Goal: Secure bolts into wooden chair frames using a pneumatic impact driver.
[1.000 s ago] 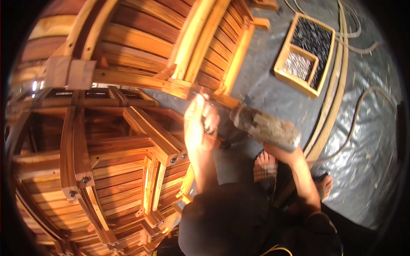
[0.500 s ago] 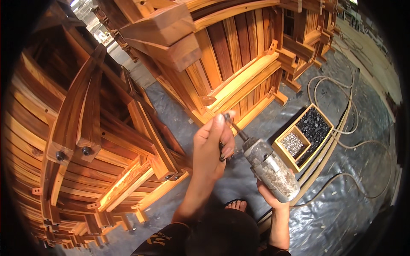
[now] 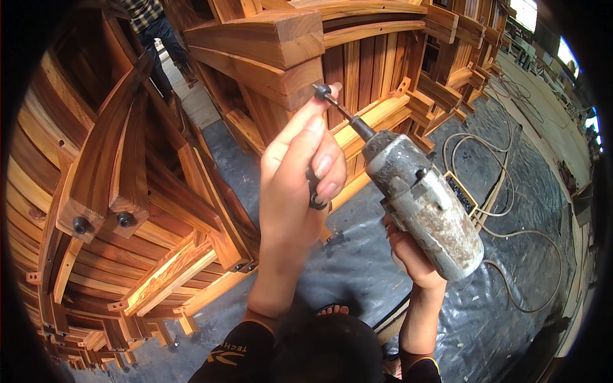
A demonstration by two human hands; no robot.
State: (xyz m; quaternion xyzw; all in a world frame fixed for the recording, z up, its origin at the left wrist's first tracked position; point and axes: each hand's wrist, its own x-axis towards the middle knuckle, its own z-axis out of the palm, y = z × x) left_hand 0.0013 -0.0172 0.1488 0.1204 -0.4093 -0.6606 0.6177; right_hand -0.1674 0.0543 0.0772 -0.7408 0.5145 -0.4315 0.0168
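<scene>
My right hand [image 3: 414, 258] grips a worn grey power screwdriver [image 3: 426, 198] from below, its bit pointing up and to the left. At the bit's tip sits a small black round foot [image 3: 324, 92] with a screw point sticking out beyond it. My left hand [image 3: 300, 156] has its index finger against that foot, while its curled lower fingers hold more black round pieces [image 3: 315, 191] against the palm. Just beyond the tip is the square end of a thick wooden leg [image 3: 304, 83]. The foot and this leg look close, but I cannot tell whether they touch.
Left, another slatted wooden piece [image 3: 159, 255] shows black feet [image 3: 126, 219] on its leg ends. A wooden box [image 3: 461, 195] of black parts is mostly behind the screwdriver. Cables [image 3: 511, 233] loop over the dark floor sheet [image 3: 357, 274]. A person [image 3: 159, 38] stands far left.
Both hands have moved up and away from me, bringing the screwdriver and its foot toward the wooden leg end. The box is now largely covered, and a person has come into view.
</scene>
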